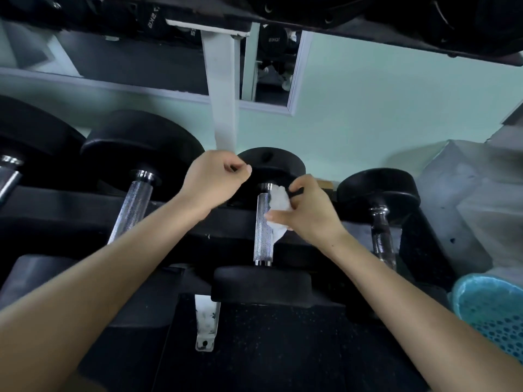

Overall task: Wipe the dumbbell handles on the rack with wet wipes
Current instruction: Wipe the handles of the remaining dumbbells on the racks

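Against the knurled chrome handle (262,224) lies a crumpled white wipe (279,200).

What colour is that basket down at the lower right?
Light blue, dotted with round holes. The basket shows in the head view, at the right edge.

a blue perforated basket (492,309) sits low right, under crumpled grey sheeting (467,199) by a mint wall (368,108).
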`<control>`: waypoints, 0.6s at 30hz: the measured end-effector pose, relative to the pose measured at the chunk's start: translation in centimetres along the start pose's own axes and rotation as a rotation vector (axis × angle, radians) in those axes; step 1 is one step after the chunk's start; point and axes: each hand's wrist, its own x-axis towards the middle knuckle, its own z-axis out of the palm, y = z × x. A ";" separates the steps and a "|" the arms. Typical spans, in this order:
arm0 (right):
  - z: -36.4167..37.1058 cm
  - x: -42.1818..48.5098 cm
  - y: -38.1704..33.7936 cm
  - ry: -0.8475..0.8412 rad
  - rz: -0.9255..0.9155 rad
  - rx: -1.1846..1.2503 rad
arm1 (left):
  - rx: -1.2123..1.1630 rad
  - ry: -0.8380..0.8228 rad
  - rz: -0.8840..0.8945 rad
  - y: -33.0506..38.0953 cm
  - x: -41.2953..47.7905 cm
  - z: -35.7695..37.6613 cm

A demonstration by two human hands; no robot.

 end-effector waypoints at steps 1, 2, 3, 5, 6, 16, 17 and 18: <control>0.5 -0.1 -0.3 -0.039 -0.033 -0.045 | -0.103 -0.038 -0.047 -0.3 -0.7 0.2; 1.1 -0.3 -0.3 -0.086 -0.058 -0.104 | -0.165 -0.080 -0.088 -0.6 -1.2 0.5; 1.5 -0.6 -0.2 -0.126 -0.085 -0.147 | -0.186 -0.127 -0.115 -1.1 -1.6 0.9; 1.9 -1.2 0.1 -0.172 -0.111 -0.153 | -0.190 -0.221 -0.146 -2.0 -2.2 1.8; 1.9 -1.6 0.2 -0.166 -0.130 -0.137 | -0.193 -0.248 -0.162 -2.4 -2.4 2.1; 1.4 -2.6 1.6 -0.037 0.017 0.167 | -0.188 -0.197 -0.243 -4.4 -2.6 5.0; 1.6 -2.8 1.6 0.012 0.017 0.162 | -0.195 -0.166 -0.255 -4.4 -2.5 5.2; 1.8 -3.2 1.4 0.072 0.024 0.166 | -0.203 -0.144 -0.267 -4.5 -2.4 5.4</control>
